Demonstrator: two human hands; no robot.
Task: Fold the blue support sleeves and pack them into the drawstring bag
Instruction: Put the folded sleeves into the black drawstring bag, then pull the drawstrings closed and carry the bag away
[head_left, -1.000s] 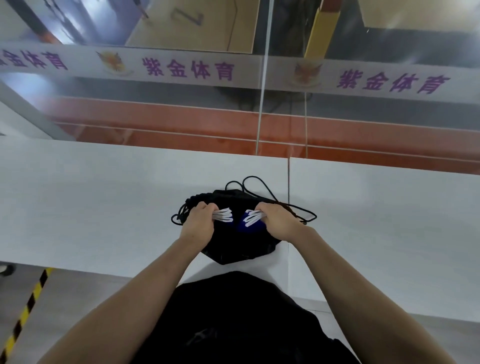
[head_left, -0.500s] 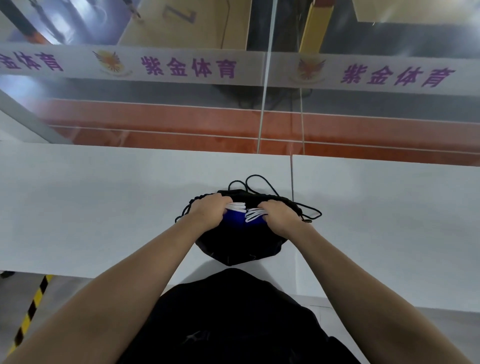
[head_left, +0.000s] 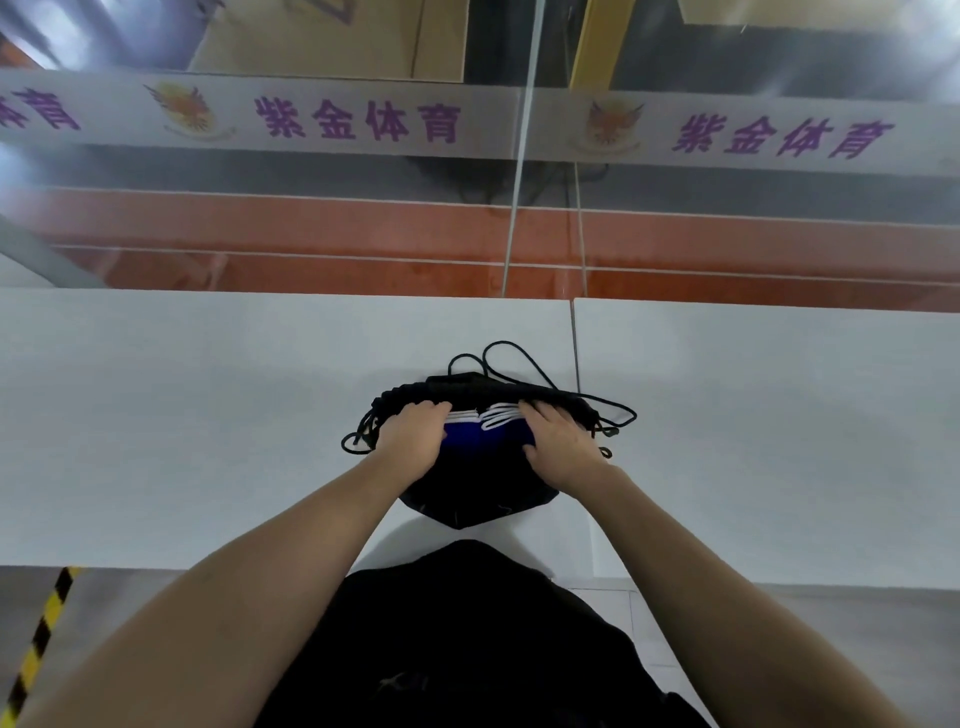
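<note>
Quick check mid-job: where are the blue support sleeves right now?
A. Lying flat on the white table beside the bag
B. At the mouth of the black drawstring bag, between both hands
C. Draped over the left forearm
B: the blue support sleeves show at the black drawstring bag mouth, between the left hand and right hand.

Bare white table (head_left: 182, 415) lies open to either side of the black drawstring bag (head_left: 478, 493). Its loose cords (head_left: 519, 358) trail behind and to the right, apparently flat. A glass partition (head_left: 363, 234) closes the far edge.
</note>
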